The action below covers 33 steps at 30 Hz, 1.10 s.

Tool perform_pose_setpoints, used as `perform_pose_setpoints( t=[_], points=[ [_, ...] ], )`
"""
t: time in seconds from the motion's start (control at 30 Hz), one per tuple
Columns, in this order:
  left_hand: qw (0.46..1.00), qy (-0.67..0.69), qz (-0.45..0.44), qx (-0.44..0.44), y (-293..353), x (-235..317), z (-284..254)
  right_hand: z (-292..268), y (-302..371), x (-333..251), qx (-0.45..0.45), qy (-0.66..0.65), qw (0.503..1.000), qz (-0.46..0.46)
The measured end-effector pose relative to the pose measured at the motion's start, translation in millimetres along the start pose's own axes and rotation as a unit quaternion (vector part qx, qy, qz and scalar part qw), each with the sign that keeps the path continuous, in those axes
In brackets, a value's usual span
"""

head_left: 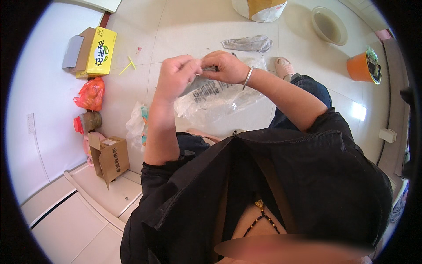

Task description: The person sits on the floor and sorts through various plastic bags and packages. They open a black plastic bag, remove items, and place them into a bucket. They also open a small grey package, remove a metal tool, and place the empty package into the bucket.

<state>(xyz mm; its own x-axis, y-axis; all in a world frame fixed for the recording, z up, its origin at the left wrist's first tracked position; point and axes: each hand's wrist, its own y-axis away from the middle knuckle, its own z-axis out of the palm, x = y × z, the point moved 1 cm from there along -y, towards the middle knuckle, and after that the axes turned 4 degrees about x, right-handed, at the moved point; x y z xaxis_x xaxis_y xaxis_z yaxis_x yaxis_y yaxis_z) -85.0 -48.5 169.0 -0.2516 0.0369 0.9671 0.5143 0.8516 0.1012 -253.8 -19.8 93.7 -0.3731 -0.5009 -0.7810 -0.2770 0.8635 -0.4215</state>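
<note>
My left hand (178,75) and my right hand (226,67) meet in front of me, with the fingertips of both pinched together. Whatever lies between them is too small or too covered to name; a bit of something dark shows at the right fingers. Below the hands, a crumpled clear plastic bag (211,103) with dark print spreads over the floor. A greyish piece shows just under my fingers, and I cannot tell whether they touch it. Beyond my right hand, a grey cloth-like bundle (248,43) lies on the tiles.
Along the left wall stand a yellow box (103,53), a red plastic bag (91,93), a red-lidded jar (90,122) and an open cardboard box (114,159). A yellow strip (128,65) lies nearby. At the right are a basin of murky water (329,26) and an orange bucket (361,68).
</note>
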Motion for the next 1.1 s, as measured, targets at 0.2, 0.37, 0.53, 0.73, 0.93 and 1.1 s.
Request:
perform_pose_setpoints(
  t=[0.2,0.37,0.53,0.73,0.93,1.1],
  points=[
    [0.976,0.155,-0.001,0.151,-4.7,-7.6,-14.8,-9.1,0.0,18.4,-0.032,0.107,0.991,0.073],
    [0.945,0.237,0.006,0.226,-4.8,-7.9,-28.6,-18.7,0.7,22.9,-0.053,0.116,0.989,0.069],
    [0.967,0.158,-0.034,0.196,-3.3,-5.7,-35.5,-29.9,1.1,24.9,-0.078,0.131,0.979,0.133],
    [0.977,0.074,-0.004,0.200,-3.3,-7.3,-39.9,-33.5,5.4,26.6,-0.047,0.115,0.978,0.170],
    [0.953,0.049,0.032,0.297,-6.1,-13.1,-39.3,-32.6,5.3,27.3,-0.032,0.067,0.981,0.177],
    [0.948,0.067,0.054,0.308,-6.9,-9.7,-39.0,-31.1,5.3,30.7,-0.055,0.049,0.975,0.208]
  ],
)
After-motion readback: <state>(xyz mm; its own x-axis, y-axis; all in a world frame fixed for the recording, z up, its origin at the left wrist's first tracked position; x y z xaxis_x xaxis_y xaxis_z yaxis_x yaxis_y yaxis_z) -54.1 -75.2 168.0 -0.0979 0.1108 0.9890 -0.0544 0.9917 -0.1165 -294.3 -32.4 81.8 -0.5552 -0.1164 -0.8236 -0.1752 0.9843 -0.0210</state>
